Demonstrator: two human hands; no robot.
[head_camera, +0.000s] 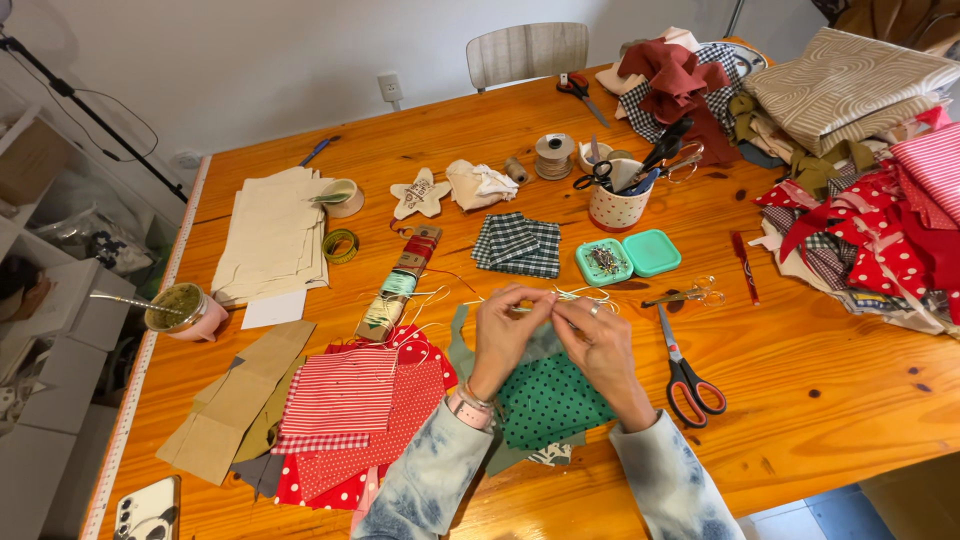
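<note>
Both hands (553, 330) pinch pale thread (575, 296) above green dotted fabric (550, 400)

Red-handled scissors (686, 375) lie flat; teal pin box (604, 262) sits open beside polka-dot cup (617, 208).

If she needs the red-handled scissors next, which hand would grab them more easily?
Probably the right hand. The red-handled scissors lie on the table just to its right, while the left hand would have to cross over. Both hands are pinching pale thread.
</note>
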